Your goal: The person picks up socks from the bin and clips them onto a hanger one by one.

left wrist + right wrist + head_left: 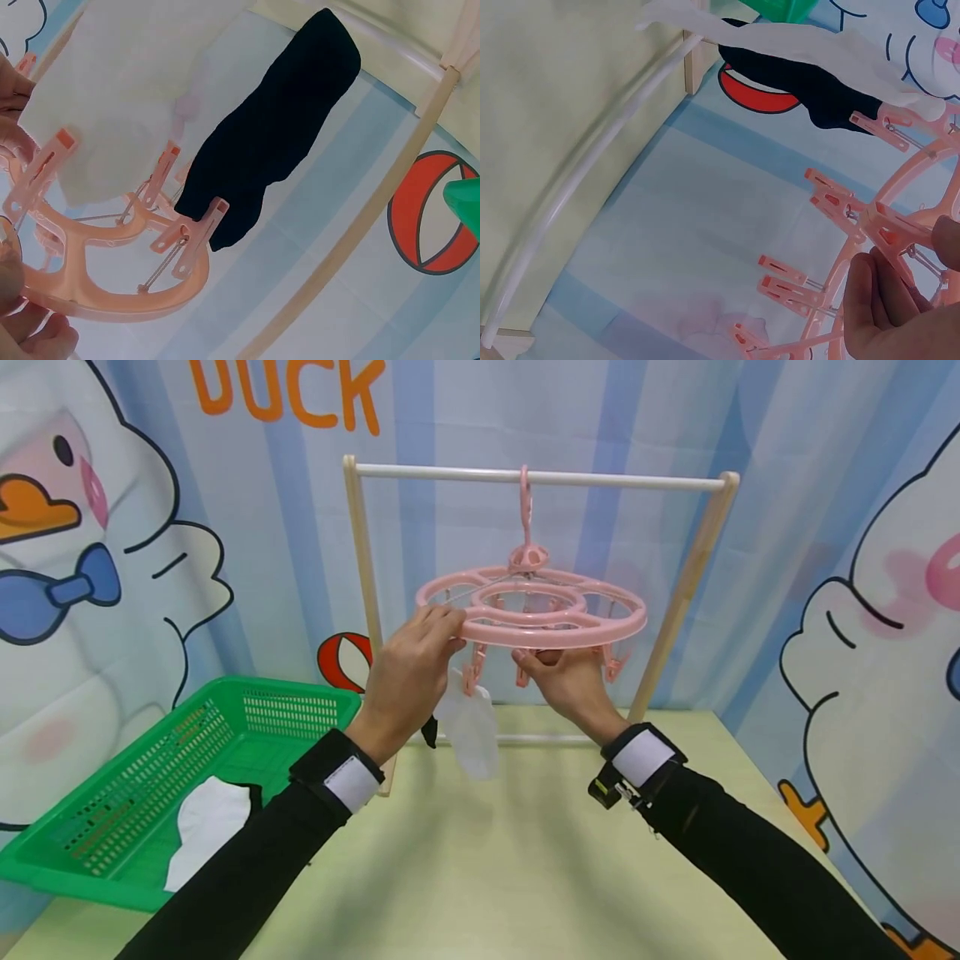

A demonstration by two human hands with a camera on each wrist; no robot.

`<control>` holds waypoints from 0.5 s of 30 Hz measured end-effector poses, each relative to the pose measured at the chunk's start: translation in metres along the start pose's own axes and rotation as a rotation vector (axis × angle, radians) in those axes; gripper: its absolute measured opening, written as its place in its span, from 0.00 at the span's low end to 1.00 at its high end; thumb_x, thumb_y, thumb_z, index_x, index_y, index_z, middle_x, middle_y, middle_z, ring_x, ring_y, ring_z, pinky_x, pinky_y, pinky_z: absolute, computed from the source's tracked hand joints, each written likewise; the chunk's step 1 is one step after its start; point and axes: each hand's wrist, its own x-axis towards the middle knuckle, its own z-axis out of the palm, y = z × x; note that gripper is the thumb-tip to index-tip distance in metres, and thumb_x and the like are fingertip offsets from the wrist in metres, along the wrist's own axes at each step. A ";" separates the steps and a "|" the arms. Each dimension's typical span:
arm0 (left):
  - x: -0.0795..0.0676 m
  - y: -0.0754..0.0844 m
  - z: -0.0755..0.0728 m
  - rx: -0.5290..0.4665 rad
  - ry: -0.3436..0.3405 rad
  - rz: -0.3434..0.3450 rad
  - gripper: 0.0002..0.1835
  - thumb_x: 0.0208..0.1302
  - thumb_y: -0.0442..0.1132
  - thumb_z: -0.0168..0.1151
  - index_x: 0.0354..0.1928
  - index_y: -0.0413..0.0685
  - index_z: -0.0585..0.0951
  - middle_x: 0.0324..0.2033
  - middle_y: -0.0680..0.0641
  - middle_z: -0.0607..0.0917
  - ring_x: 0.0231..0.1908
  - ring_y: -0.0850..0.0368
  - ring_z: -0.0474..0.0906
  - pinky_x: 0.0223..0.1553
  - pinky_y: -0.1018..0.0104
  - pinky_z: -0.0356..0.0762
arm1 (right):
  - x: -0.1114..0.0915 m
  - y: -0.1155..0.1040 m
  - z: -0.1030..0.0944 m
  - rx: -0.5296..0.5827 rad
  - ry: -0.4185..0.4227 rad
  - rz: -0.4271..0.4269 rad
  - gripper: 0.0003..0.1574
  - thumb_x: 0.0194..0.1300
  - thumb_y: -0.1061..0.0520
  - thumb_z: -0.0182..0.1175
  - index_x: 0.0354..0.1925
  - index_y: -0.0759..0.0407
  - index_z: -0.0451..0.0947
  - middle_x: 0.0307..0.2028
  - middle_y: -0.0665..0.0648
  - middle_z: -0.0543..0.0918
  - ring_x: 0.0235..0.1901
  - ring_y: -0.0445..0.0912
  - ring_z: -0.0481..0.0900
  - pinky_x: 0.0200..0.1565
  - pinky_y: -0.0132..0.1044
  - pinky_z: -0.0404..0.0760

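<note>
A pink round clip hanger (555, 635) hangs by its hook from a rack's top bar. My left hand (412, 668) grips its rim on the near left side. Under the ring, my right hand (573, 685) pinches a pink clip (889, 232) between thumb and fingers; no cloth shows in that clip's jaws. A white sock (468, 727) hangs from a clip near my left hand. Beside it a black sock (277, 105) is held by another clip, mostly hidden in the head view. Several other clips (791, 292) dangle along the ring with nothing in them.
At left on the table (480, 868) stands a green basket (90, 893), holding a white sock (210, 827) and something black partly under it. The rack's wooden posts (686, 602) rise on both sides of the hanger. A printed curtain (285, 527) hangs behind.
</note>
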 end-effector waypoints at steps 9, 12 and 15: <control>-0.003 -0.001 -0.006 0.064 -0.016 0.018 0.20 0.58 0.25 0.67 0.53 0.35 0.78 0.45 0.40 0.82 0.53 0.48 0.74 0.50 0.57 0.78 | -0.003 0.001 -0.001 0.060 0.022 -0.054 0.12 0.60 0.59 0.69 0.39 0.63 0.79 0.25 0.59 0.85 0.24 0.43 0.80 0.21 0.31 0.66; -0.005 -0.002 -0.007 0.097 0.016 0.004 0.22 0.57 0.23 0.66 0.55 0.36 0.77 0.46 0.40 0.82 0.54 0.48 0.74 0.44 0.56 0.82 | -0.003 0.001 -0.002 0.040 0.018 -0.037 0.10 0.61 0.57 0.69 0.33 0.63 0.81 0.22 0.59 0.85 0.20 0.41 0.75 0.20 0.32 0.61; -0.009 -0.007 -0.009 0.125 0.070 -0.025 0.22 0.58 0.25 0.66 0.56 0.38 0.76 0.47 0.38 0.81 0.49 0.46 0.77 0.34 0.54 0.84 | -0.004 0.000 -0.003 0.014 -0.002 0.006 0.11 0.62 0.54 0.69 0.30 0.61 0.82 0.22 0.59 0.84 0.18 0.40 0.70 0.20 0.32 0.57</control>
